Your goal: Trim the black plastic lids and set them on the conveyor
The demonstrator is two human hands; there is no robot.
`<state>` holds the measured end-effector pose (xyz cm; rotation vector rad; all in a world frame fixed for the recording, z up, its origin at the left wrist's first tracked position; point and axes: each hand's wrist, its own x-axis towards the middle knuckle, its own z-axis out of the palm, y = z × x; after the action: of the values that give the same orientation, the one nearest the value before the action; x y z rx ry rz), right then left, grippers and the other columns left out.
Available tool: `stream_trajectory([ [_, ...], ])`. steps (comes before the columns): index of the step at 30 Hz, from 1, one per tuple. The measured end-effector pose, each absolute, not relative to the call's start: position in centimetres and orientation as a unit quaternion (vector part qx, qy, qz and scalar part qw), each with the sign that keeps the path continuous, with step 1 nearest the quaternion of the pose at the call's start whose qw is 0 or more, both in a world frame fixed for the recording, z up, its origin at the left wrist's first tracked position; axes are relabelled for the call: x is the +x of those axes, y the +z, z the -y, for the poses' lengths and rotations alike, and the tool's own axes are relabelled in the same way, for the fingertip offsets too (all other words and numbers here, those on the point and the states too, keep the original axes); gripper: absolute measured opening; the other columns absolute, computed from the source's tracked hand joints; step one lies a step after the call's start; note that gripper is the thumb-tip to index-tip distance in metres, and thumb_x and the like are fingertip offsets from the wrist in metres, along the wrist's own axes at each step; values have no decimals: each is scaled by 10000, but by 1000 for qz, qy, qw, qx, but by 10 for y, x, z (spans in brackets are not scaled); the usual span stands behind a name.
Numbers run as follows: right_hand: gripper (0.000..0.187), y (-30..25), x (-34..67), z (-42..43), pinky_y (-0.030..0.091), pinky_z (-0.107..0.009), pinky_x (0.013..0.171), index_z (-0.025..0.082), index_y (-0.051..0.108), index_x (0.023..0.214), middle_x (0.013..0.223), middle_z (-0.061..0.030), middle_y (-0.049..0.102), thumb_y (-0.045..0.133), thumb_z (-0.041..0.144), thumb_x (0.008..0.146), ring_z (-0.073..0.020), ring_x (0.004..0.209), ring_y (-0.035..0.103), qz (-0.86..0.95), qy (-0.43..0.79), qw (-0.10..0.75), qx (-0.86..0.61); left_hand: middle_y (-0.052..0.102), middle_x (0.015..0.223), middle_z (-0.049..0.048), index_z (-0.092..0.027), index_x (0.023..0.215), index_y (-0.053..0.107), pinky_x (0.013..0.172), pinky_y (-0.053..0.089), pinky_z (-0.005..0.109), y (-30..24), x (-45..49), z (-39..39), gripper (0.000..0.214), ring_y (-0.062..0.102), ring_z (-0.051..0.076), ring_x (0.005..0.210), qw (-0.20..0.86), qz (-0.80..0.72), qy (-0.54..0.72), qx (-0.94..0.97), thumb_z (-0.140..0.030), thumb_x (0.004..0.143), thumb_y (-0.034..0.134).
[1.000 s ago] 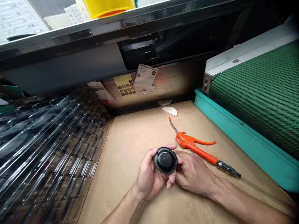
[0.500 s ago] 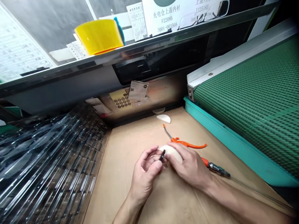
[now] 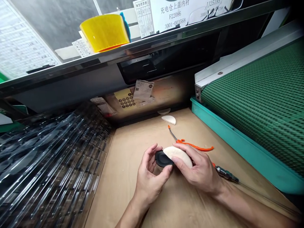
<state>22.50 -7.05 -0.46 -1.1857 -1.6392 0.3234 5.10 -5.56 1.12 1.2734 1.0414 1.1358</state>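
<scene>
Between thumb and fingers my left hand holds a small black rounded part with a shallow hollow, its face turned up to me. My right hand grips a white half-moon pad, thumb on top and fingers along the far edge. The pad's left tip overlaps the right side of the black part. Just beyond my right hand lies an orange air blow gun with a bent metal nozzle; my hand hides part of it. Another white half-moon pad lies farther back on the brown work surface.
Stacked clear plastic trays fill the left side. At right, a green conveyor belt runs above a teal tray. A shelf at the back carries a yellow tape roll and glasses. The blow gun's hose trails right.
The black part has turned from edge-on to face-up in my left hand. My right hand has tilted the white pad into fuller view, over the black part's edge. The camera view shifted slightly.
</scene>
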Motion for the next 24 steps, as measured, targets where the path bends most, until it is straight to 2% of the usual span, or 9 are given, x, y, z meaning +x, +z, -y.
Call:
stream_trajectory([
  [6, 286, -4, 224, 70, 540, -300, 848, 224, 613, 1211, 1122, -36, 694, 606, 334, 948, -202, 987, 673, 649, 185, 527, -517, 576, 1375, 118, -226, 1293, 543, 994, 508, 345, 15, 51, 52, 650, 595, 252, 1200, 638, -400, 502, 424, -221, 714, 838],
  [13, 268, -1, 226, 69, 528, -299, 841, 231, 614, 1191, 1108, -24, 697, 599, 331, 944, -196, 976, 668, 647, 201, 525, -514, 608, 1343, 123, -194, 1260, 627, 1077, 440, 363, 20, 47, 51, 572, 554, 261, 1249, 722, -331, 497, 350, -221, 725, 825],
  [19, 255, 8, 220, 78, 528, -261, 795, 229, 624, 1170, 1080, -20, 701, 601, 339, 941, -177, 928, 669, 648, 289, 525, -470, 544, 1430, 63, -280, 1221, 667, 982, 504, 297, 25, 45, 48, 536, 582, 218, 1186, 693, -343, 502, 387, -199, 716, 827],
  [24, 284, 17, 214, 81, 559, -244, 762, 236, 647, 1151, 1024, -2, 713, 615, 349, 892, -167, 845, 684, 627, 356, 504, -477, 582, 1405, 49, -292, 1172, 696, 971, 533, 324, 34, 42, 53, 609, 555, 307, 1251, 662, -411, 504, 372, -255, 601, 904],
])
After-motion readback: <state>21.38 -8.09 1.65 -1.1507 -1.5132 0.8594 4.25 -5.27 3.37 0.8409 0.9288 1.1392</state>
